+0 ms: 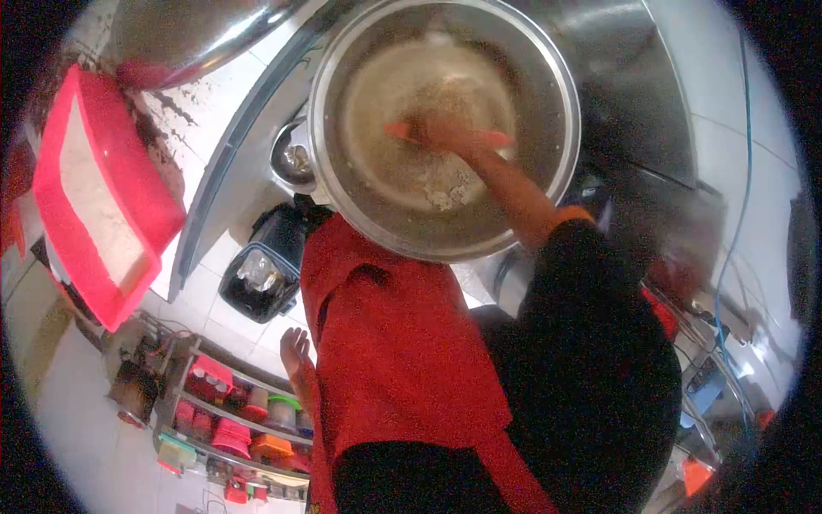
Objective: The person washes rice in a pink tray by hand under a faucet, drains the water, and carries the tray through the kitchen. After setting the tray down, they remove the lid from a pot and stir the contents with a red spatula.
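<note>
A large round metal bowl (pixel 548 184) fills the upper middle of the view, with a thin pale wet layer and whitish lumps (pixel 445 193) on its bottom. My right hand (pixel 441 130) reaches down into it and is smeared by motion. A flat red-orange piece (pixel 492 138), perhaps a scraper, sticks out on both sides of that hand, which seems closed on it. My left hand (pixel 296 349) hangs beside my red apron (pixel 402 360), away from the bowl. Its fingers are loosely stretched out, and nothing shows in them.
On the left stands a pink-red tub (pixel 141 171) of white powder. A black bin (pixel 257 278) with crumpled wrapping is on the tiled floor below the bowl. Shelves (pixel 248 420) hold several coloured containers. A metal surface (pixel 634 86) lies right of the bowl.
</note>
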